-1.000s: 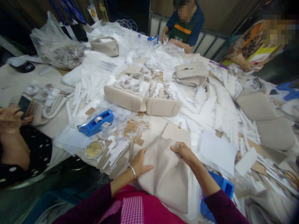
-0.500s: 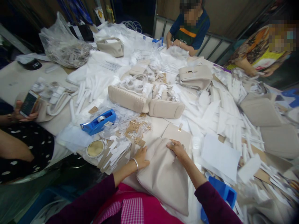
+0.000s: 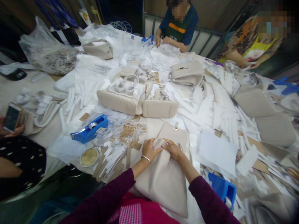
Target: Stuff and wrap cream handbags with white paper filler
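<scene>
A soft beige handbag (image 3: 161,183) lies in front of me at the table's near edge, its flap (image 3: 174,135) with a small gold clasp spread out beyond it. My left hand (image 3: 150,150), a silver bangle at its wrist, is closed on the upper left of the bag. Close beside it, my right hand (image 3: 172,149) pinches the same gathered edge from the right. The leather bunches up between the two hands. Part of the flap is hidden behind my right hand.
Left of my hands are a blue tape dispenser (image 3: 91,129), a tape roll (image 3: 89,157) and paper strips (image 3: 112,161). Beige bags (image 3: 160,109) stand ahead. Another blue dispenser (image 3: 221,188) and white sheets (image 3: 217,152) lie right. Co-workers sit around; one hand holds a phone (image 3: 12,116).
My left hand has moved up and right from the bag's side to its top edge, beside my right hand. The bag's edge is now gathered between them. The view has shifted.
</scene>
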Tool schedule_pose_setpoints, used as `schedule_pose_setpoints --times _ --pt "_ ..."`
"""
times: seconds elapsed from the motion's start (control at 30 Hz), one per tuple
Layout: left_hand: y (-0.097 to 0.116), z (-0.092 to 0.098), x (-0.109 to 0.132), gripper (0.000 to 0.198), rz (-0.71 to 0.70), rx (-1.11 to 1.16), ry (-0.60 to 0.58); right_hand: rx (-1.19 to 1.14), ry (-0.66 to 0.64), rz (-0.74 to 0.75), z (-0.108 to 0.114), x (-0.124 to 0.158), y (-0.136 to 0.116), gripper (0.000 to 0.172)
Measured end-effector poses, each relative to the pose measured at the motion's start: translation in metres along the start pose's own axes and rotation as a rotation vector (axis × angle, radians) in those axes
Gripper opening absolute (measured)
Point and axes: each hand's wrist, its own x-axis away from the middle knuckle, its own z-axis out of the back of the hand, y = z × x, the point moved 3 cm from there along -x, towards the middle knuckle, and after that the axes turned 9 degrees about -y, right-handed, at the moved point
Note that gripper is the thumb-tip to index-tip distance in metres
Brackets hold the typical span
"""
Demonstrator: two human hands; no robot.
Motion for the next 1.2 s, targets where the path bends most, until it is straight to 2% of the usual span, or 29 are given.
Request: schedule_pose_setpoints --times 0.1,0.2,0.33,0.4,0.53,0.6,0.67,0.73,0.83,0.9,1.07,1.2 --pt "-0.006 0.003 -0.011 0.062 -0.021 0.154 -0.039 -0.029 -0.041 0.001 0.005 -0.002 0.000 0.037" --pt "-0.013 0.006 -0.023 0.043 -0.065 0.341 -0.136 -0.014 -0.054 -0.007 0.008 0.000 -0.003 0.036" --pt "-0.023 0.008 -0.026 0.017 0.001 0.399 -0.205 0.084 -0.104 -0.065 0.007 0.007 -0.016 0.038" --pt "-0.025 0.006 -0.025 0.015 0.024 0.404 -0.224 0.255 -0.078 -0.109 0.007 0.008 -0.027 0.037" --pt "-0.027 0.000 -0.023 0.015 0.052 0.388 -0.205 0.804 0.144 -0.181 0.010 0.002 -0.052 0.031" --pt "-0.027 -0.002 -0.023 0.016 0.060 0.370 -0.189 0.933 0.133 -0.259 0.009 -0.003 -0.056 0.029" --pt "-0.027 -0.003 -0.023 0.016 0.060 0.347 -0.184 0.859 0.035 -0.350 0.006 -0.006 -0.052 0.023" --pt "-0.026 -0.001 -0.022 0.015 0.057 0.323 -0.183 0.664 -0.044 -0.392 0.004 -0.005 -0.045 0.018" --pt "-0.026 0.002 -0.021 0.019 0.058 0.313 -0.191 0.385 -0.113 -0.368 0.005 0.001 -0.035 0.019" --pt "-0.028 0.003 -0.021 0.021 0.071 0.323 -0.196 0.277 -0.142 -0.328 0.007 0.004 -0.030 0.023" --pt "-0.034 -0.003 -0.021 0.027 0.102 0.400 -0.248 0.185 -0.203 -0.263 0.011 0.000 -0.025 0.025" --pt "-0.038 -0.004 -0.021 0.038 0.201 0.497 -0.293 0.161 -0.227 -0.244 0.013 -0.004 -0.026 0.023"
